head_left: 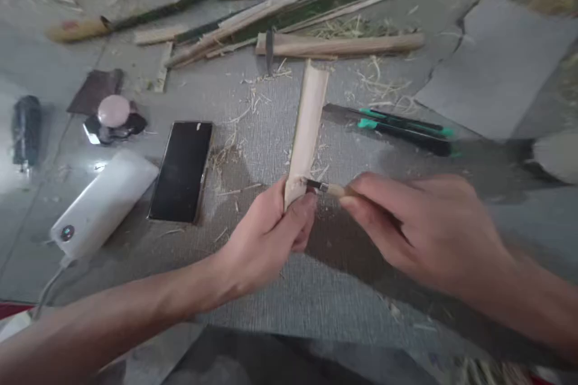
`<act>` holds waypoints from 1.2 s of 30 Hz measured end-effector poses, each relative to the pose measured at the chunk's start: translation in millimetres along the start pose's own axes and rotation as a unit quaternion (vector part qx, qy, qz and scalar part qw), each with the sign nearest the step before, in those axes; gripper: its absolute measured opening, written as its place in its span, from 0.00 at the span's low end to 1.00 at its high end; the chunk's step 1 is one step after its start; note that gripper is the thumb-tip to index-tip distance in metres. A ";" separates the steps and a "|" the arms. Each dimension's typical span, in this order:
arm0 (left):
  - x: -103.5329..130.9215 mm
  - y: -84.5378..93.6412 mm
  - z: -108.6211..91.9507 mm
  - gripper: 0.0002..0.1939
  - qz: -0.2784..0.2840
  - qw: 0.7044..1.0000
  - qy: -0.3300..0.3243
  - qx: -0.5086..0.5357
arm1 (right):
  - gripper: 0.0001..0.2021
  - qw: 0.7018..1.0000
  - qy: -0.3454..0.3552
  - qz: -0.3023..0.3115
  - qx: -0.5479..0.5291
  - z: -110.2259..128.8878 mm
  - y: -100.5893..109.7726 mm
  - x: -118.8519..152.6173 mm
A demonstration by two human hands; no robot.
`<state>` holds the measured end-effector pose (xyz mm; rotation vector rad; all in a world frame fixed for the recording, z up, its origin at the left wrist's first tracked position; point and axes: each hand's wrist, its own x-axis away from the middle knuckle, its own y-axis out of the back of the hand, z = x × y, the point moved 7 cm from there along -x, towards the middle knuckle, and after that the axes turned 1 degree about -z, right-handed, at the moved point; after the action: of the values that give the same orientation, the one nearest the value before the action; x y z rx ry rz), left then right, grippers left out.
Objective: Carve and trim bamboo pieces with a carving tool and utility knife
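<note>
My left hand [275, 228] grips the lower end of a split bamboo piece [309, 117], with its pale, hollowed inner face turned up and a green edge along its left. Closed around a wooden handle, my right hand [424, 222] holds a small carving tool [323, 186]. The short metal blade meets the bamboo just above my left thumb, where small shavings cling. The exact shape of the blade's tip is too blurred to tell. Right of the bamboo lies a black and green utility knife [401, 126].
A black smartphone [182, 171] and a white power bank [106, 204] with a cable lie on the left. Behind are a wooden-handled hammer-like tool [338, 44] and several bamboo strips [271, 6]. Thin shavings [230, 144] litter the grey mat. Grey paper [501, 66] lies at right.
</note>
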<state>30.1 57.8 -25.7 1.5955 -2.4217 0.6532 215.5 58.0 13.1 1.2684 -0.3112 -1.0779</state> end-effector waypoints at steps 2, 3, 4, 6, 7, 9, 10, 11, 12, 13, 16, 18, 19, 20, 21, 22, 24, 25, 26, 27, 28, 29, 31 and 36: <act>-3.2 -2.1 1.9 0.23 0.004 1.000 -0.006 0.009 | 0.24 1.000 0.000 -0.003 -0.015 -5.2 -1.6 -1.8; -4.4 -3.0 2.5 0.24 0.006 1.000 -0.007 0.014 | 0.24 1.000 0.000 -0.004 -0.021 -7.3 -2.5 -2.6; -5.2 -4.0 2.7 0.25 0.008 1.000 -0.008 0.020 | 0.24 1.000 0.000 -0.004 -0.026 -9.1 -3.5 -3.3; -5.7 -5.5 1.9 0.26 0.007 0.999 -0.006 0.034 | 0.22 0.999 0.000 -0.006 -0.032 -11.1 -5.3 -4.2; -5.5 -6.8 1.5 0.26 0.010 0.999 -0.003 0.042 | 0.21 0.999 0.000 -0.004 -0.036 -11.5 -6.4 -4.3; -5.2 -9.4 0.9 0.26 0.018 0.998 0.005 0.060 | 0.20 0.999 0.002 -0.003 -0.047 -11.6 -8.1 -4.4; -5.4 -10.5 0.9 0.26 0.021 0.997 0.009 0.069 | 0.20 0.999 0.002 -0.003 -0.053 -11.7 -8.5 -4.3; -6.0 -11.4 1.0 0.27 0.026 0.997 0.013 0.078 | 0.21 0.998 0.001 -0.005 -0.057 -12.1 -8.8 -4.4; -6.9 -12.0 1.2 0.27 0.031 0.995 0.016 0.088 | 0.22 0.998 0.001 -0.008 -0.060 -12.8 -8.8 -4.7; -8.2 -12.4 1.6 0.27 0.037 0.994 0.022 0.097 | 0.23 0.998 0.001 -0.008 -0.064 -13.6 -9.1 -5.2; -11.7 -14.3 1.9 0.26 0.077 0.990 0.041 0.112 | 0.25 0.997 0.006 -0.006 -0.076 -16.7 -9.7 -8.7; -12.9 -14.5 0.4 0.25 0.101 0.988 0.046 0.107 | 0.25 0.997 0.008 -0.010 -0.081 -18.2 -7.5 -12.3; -13.2 -13.7 -0.6 0.25 0.104 0.988 0.046 0.104 | 0.26 0.997 0.007 -0.016 -0.079 -18.6 -4.8 -14.2; -13.4 -11.9 -1.2 0.25 0.096 0.989 0.045 0.099 | 0.26 0.997 0.008 -0.020 -0.075 -18.0 -1.8 -15.8; -13.5 -9.6 -1.3 0.26 0.082 0.991 0.046 0.094 | 0.26 0.998 0.009 -0.022 -0.065 -16.6 1.5 -17.2; -13.3 -7.4 -1.0 0.26 0.067 0.993 0.045 0.089 | 0.26 0.998 0.011 -0.022 -0.051 -14.7 4.8 -18.2; -12.4 -4.1 0.7 0.27 0.041 0.995 0.044 0.081 | 0.26 1.000 0.018 -0.011 -0.021 -9.8 10.2 -18.8; -11.9 -3.3 1.6 0.27 0.035 0.996 0.041 0.078 | 0.25 1.000 0.019 -0.007 -0.009 -7.8 12.5 -18.6; -11.4 -2.8 2.6 0.26 0.031 0.996 0.037 0.077 | 0.25 1.000 0.020 -0.002 -0.001 -6.0 14.3 -18.1; -11.1 -2.3 3.5 0.26 0.028 0.996 0.033 0.077 | 0.25 1.000 0.018 -0.002 0.005 -4.8 16.0 -17.4; -10.7 -1.8 4.3 0.25 0.026 0.996 0.030 0.077 | 0.25 1.000 0.016 0.001 0.009 -3.9 16.8 -16.7; -10.5 -1.4 5.2 0.25 0.023 0.996 0.029 0.077 | 0.25 1.000 0.013 0.001 0.012 -3.4 17.2 -16.0; -10.2 -1.2 5.8 0.24 0.020 0.997 0.028 0.076 | 0.25 1.000 0.007 0.001 0.019 -2.8 17.2 -14.9; -10.4 -3.2 2.4 0.25 0.013 0.998 0.028 0.060 | 0.25 0.999 0.008 0.002 0.033 -0.6 15.9 -14.1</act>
<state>37.5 64.2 -30.8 1.5698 -2.4083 0.8512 216.4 68.1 31.8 1.3348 -0.3389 -1.0608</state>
